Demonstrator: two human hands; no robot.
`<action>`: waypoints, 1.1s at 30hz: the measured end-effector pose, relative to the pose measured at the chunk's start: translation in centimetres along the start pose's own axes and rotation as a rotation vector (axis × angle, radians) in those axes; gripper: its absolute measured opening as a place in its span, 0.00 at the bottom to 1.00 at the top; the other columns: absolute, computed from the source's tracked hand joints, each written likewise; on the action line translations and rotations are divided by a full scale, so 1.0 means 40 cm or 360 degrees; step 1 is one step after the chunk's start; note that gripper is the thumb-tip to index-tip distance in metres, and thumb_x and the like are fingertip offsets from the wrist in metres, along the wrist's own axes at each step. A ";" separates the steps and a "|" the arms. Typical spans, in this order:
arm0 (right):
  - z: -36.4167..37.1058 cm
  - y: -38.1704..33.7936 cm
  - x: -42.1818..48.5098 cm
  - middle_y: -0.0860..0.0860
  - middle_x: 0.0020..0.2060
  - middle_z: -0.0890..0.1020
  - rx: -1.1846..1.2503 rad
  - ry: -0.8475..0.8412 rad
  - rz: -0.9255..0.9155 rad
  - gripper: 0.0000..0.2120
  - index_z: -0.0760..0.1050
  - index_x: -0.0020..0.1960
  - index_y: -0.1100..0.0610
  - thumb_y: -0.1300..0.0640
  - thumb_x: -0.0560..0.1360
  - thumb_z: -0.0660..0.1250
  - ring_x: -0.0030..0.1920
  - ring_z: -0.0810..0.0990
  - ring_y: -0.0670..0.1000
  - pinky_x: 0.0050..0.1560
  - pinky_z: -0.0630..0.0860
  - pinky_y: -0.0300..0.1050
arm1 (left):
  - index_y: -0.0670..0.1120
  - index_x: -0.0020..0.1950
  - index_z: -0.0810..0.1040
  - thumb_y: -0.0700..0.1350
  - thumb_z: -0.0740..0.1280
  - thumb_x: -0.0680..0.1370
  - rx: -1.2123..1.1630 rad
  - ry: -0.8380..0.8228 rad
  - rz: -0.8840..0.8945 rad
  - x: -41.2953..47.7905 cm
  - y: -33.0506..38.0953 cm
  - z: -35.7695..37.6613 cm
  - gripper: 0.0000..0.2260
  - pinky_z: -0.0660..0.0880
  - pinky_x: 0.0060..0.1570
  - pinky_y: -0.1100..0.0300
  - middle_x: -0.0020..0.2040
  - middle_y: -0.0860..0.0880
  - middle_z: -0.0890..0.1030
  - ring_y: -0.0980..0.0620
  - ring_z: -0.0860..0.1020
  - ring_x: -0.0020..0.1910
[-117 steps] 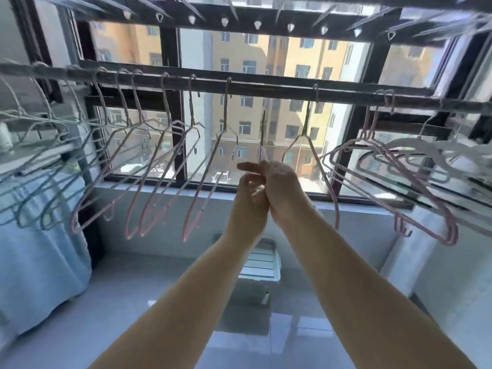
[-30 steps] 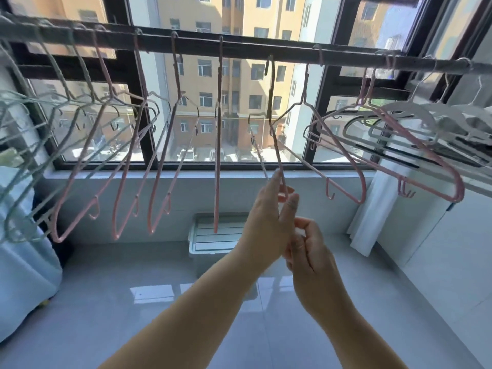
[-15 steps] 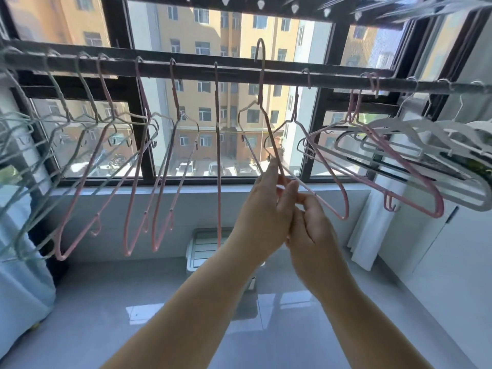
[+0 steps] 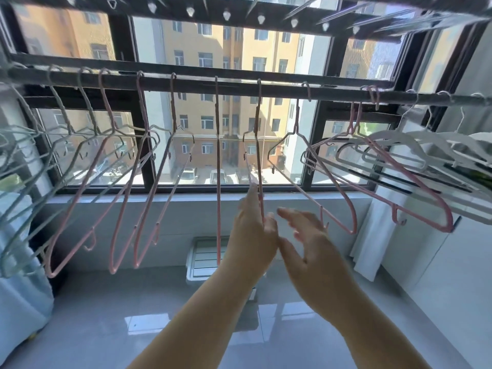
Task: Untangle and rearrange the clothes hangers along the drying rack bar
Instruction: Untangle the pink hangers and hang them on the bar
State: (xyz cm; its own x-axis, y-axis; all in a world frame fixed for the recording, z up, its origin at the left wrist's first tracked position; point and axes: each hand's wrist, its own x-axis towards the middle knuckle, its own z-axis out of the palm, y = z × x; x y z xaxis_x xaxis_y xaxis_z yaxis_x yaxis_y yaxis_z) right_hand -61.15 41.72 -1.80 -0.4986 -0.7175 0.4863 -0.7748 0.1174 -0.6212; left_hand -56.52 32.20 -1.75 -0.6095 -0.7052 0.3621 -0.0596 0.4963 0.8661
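l hand (image 4: 253, 233): thumb + fingers pinch the low wire of 1 pink hanger (image 4: 258, 161); light grip, fingers nearly straight.
r hand (image 4: 306, 230): just beside l hand at its 3 o'clock; fingers spread, holds nothing, blurred.
hanger vs grip: wire runs from the pinch up to 12 o'clock; hook sits over the bar (image 4: 287, 90), so the bar prob carries the weight.
how to: damp the swing w/ the pinch, check the hook is fully over the bar, then release downward, no sideways tug.
neighbours: edge-on hanger (image 4: 217, 169) at 10 o'clock, slanted hanger (image 4: 353, 226) at 3 o'clock; both apart from it, gaps approx even.
far r: tangled bunch (image 4: 394, 137) at 2 o'clock, not yet sorted; lift 1 hook at a time.
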 end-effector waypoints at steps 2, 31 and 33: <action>-0.073 -0.019 -0.006 0.40 0.55 0.70 -0.0187 0.0313 -0.0206 0.15 0.74 0.60 0.51 0.57 0.75 0.61 0.58 0.71 0.44 0.61 0.67 0.38 | 0.48 0.74 0.52 0.39 0.59 0.77 0.0241 0.0243 0.0242 -0.028 0.012 0.006 0.27 0.48 0.66 0.73 0.72 0.52 0.58 0.60 0.53 0.71; -0.159 0.090 0.212 0.50 0.35 0.81 0.1455 -0.0041 0.0345 0.06 0.77 0.45 0.57 0.58 0.75 0.62 0.29 0.76 0.44 0.49 0.73 0.50 | 0.50 0.68 0.67 0.49 0.62 0.77 0.0145 0.0157 0.0540 0.027 0.028 0.184 0.19 0.67 0.64 0.66 0.65 0.55 0.72 0.60 0.71 0.62; -0.153 0.098 0.223 0.52 0.37 0.81 0.1431 -0.0048 0.0345 0.06 0.78 0.45 0.55 0.58 0.75 0.62 0.29 0.76 0.43 0.55 0.74 0.52 | 0.50 0.69 0.66 0.49 0.62 0.77 0.0166 0.0161 0.0530 0.034 0.024 0.188 0.20 0.66 0.64 0.66 0.66 0.54 0.72 0.60 0.70 0.63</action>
State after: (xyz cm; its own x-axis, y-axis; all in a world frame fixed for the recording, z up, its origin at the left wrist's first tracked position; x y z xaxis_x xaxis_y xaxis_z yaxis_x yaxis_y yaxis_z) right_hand -71.00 39.99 3.85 -0.5772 -0.7613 0.2953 -0.0664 -0.3167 -0.9462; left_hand -63.35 35.52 -3.01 -0.5283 -0.5399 0.6553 0.0454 0.7527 0.6568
